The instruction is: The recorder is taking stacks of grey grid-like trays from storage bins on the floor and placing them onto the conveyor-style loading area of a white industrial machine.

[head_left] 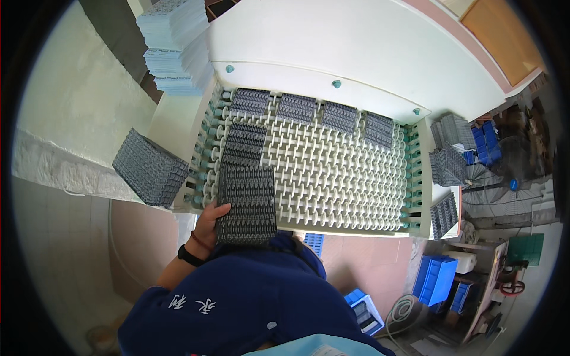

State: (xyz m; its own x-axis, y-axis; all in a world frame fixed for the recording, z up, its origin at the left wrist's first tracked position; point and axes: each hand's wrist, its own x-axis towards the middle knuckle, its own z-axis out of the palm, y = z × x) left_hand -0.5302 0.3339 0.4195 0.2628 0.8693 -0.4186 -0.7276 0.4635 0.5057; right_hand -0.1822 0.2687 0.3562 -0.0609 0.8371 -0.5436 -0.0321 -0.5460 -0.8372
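Observation:
My left hand [209, 225] grips the left edge of a dark grey patterned panel [247, 204], thumb on its upper face. This panel looks like a circuit board sheet and is tilted over the near left edge of the roller conveyor [332, 178]. Just beyond it, another patterned panel [244, 144] lies on the white roller wheels. Along the far side, several similar panels [295, 108] lie in a row with gaps between them. To the left of the conveyor sits a stack of the same panels [149, 169]. My right hand does not show.
A tall stack of pale blue sheets [175, 50] stands at the far left corner. More panel stacks [448, 166] sit along the right side. A white machine cover [350, 47] rises behind the rollers. Blue crates [435, 279], a coiled hose [401, 308] and a fan [513, 184] are at right.

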